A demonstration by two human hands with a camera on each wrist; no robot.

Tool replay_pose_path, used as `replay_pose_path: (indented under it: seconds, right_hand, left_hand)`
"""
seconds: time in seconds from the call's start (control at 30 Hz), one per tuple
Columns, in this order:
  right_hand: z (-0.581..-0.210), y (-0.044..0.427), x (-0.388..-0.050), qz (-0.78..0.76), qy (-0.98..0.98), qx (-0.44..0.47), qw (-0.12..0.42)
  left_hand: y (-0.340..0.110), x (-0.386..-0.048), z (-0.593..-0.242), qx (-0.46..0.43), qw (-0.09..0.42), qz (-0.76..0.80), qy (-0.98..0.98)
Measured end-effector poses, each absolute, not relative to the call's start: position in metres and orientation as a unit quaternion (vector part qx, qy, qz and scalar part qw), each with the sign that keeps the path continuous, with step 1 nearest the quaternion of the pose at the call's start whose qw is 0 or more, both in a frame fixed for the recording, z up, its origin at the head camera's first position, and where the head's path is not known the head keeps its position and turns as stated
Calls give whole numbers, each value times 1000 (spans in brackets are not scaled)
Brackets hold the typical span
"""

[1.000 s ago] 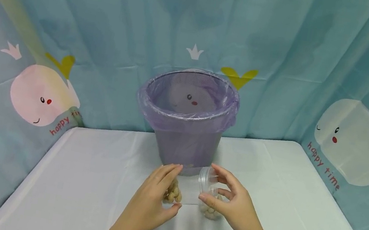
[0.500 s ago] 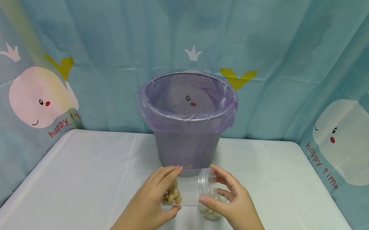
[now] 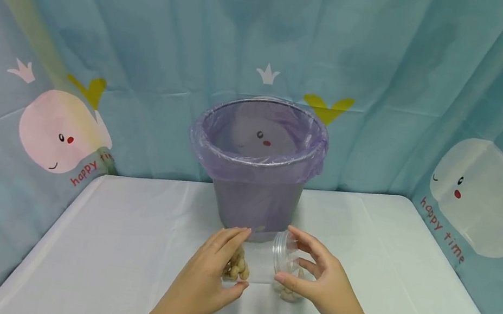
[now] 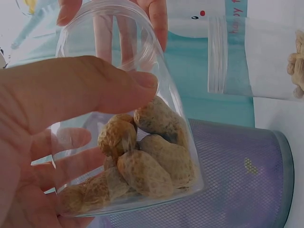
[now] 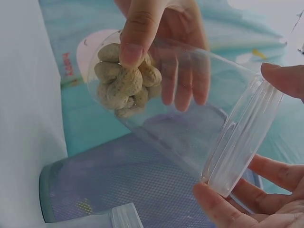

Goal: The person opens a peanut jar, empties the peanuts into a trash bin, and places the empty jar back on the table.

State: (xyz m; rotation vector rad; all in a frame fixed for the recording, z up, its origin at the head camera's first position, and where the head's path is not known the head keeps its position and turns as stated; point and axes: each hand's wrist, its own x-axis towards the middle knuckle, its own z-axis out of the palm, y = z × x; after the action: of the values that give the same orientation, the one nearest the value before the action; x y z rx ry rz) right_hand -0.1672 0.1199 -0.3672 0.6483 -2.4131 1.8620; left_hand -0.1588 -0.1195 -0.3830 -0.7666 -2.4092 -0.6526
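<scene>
Left hand: my left hand grips the clear jar near its bottom end, the thumb on one side and the fingers on the other.
Right hand: my right hand pinches the lid around its edge.
Jar: it is held on its side above the table, in front of the basket, mouth toward my right; if it touches the cloth, I cannot tell.
Change: over the last second, almost nothing; both hands keep the same pose, and only the head view shifts a little.
Meaning: the lid is still at the mouth, so I judge the work there is not finished. If it is loosened, I cannot tell.
Peanuts: the peanuts gather at the bottom end; tan shells, wrinkled, with rounded lobes.
Plastic: the jar is smooth and transparent, the lid ridged.
Second jar: another clear jar, also with peanuts, stands near my right hand.
Basket: fine mesh wall, slightly tapered, with a thin, crinkled purple bag over the rim.
</scene>
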Motion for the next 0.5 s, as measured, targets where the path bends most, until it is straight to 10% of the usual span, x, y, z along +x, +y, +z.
replay_pose_path:
  seconds: [0.5]
  right_hand:
    - [-364,111,-167,597,-794,112,-21]
  left_hand:
    - [-119,-158,-381,-278,245,-235,-899]
